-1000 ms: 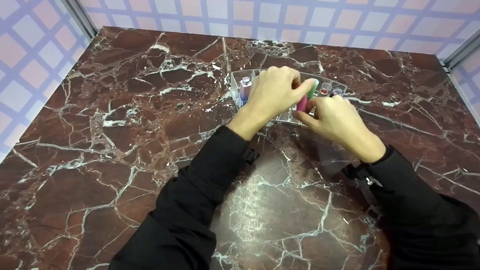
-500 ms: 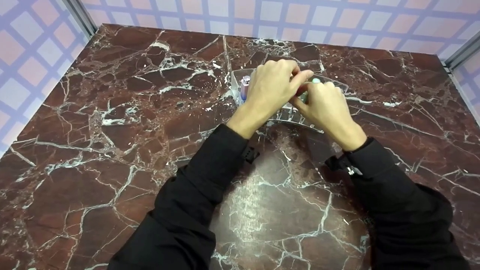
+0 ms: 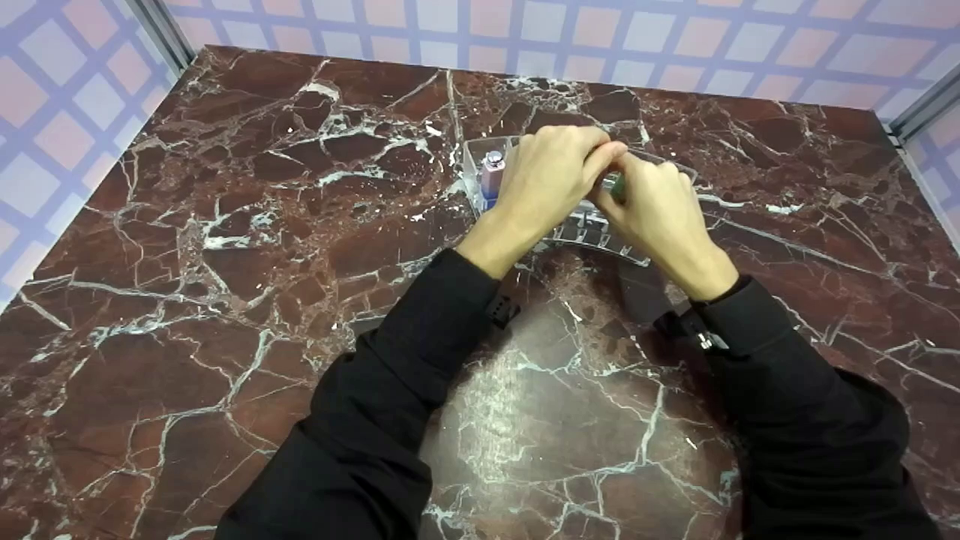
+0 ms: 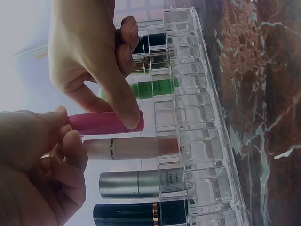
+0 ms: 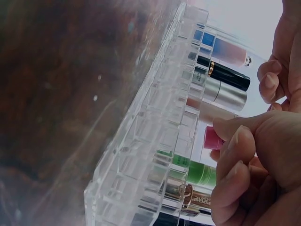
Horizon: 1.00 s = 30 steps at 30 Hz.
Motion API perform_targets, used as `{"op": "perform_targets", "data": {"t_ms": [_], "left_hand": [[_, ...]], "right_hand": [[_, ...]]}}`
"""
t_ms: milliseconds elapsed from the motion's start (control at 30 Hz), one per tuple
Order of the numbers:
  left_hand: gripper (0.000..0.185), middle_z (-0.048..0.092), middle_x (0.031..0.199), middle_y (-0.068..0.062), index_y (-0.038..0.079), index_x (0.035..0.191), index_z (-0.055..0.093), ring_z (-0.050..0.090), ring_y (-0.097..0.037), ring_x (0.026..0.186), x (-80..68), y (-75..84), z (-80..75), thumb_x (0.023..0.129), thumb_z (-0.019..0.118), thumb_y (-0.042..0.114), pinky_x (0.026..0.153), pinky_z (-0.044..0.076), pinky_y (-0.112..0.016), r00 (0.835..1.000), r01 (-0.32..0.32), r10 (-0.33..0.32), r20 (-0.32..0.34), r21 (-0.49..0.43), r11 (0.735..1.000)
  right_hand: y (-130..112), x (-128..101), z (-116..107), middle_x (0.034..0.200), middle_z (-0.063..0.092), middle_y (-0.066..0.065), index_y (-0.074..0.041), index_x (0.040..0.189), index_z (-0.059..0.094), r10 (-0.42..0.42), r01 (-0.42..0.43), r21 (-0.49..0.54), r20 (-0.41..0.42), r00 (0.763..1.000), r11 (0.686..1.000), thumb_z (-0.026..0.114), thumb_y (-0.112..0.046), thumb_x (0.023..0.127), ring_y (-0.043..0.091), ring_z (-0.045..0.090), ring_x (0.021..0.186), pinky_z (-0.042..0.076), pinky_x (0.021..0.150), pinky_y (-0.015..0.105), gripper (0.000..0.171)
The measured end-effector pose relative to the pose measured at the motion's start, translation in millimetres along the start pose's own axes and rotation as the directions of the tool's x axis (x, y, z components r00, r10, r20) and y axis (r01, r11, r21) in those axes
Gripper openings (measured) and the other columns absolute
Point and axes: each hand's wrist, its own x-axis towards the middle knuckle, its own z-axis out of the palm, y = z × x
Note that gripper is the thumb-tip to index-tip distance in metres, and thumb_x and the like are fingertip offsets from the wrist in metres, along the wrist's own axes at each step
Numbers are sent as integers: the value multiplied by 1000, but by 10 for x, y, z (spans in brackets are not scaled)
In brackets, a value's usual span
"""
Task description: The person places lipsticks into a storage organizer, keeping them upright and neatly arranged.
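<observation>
My two hands meet over a clear lipstick organizer [image 4: 207, 110]. Thumb and finger of my right hand [image 3: 664, 217] pinch the lower end of a magenta lipstick tube [image 4: 106, 123]. My left hand [image 3: 551, 172] grips its upper end with the fingertips, other fingers curled. The tube is outside the slots, beside a beige lipstick [image 4: 129, 148] and a green one [image 4: 153, 88]. In the head view the hands cover the tube.
Silver [image 4: 134, 183] and black-and-gold [image 4: 124, 214] lipsticks stand in the organizer, with a pink-and-blue one [image 3: 492, 176] at its left end. Gold [image 5: 197, 197] and black ones are at the right end. Front slots hold nothing. The marble-patterned table [image 3: 262, 300] meets patterned walls [image 3: 585, 37].
My right hand has moved up and left to meet the left hand, carrying the magenta lipstick. The left hand has stayed nearly in place.
</observation>
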Motion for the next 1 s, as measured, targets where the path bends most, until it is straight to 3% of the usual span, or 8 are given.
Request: {"op": "perform_targets", "data": {"t_ms": [267,467,700,1000], "left_hand": [[36,68,83,6,23,114,75,53,-9,64,-1,1,27,108,46,43,55,41,-22,999,-15,16,29,-11,1000],[39,57,72,5,18,111,74,44,-9,57,-18,11,-3,106,48,48,51,35,-22,1000,-27,26,16,49,998],[33,65,80,4,17,110,73,51,-10,62,-29,-16,17,107,50,40,54,40,-22,1000,-26,26,-6,43,999],[34,62,78,6,21,113,74,53,-11,65,-19,-14,43,107,48,42,57,42,-25,1000,7,-7,19,38,999]], "right_hand": [[30,-18,-3,66,64,16,10,115,65,-12,12,15,14,1000,1000,66,-12,94,33,61,55,54,57,51,30],[53,-5,5,59,57,10,6,106,67,-15,15,7,12,1000,1000,66,-16,96,28,53,48,46,50,43,25],[74,0,41,69,65,15,1,122,66,-22,21,24,38,999,999,68,-16,95,32,59,55,50,56,48,33],[70,-12,53,65,61,14,4,118,66,-25,24,24,43,999,999,67,-12,95,30,55,52,47,51,45,28]]}}
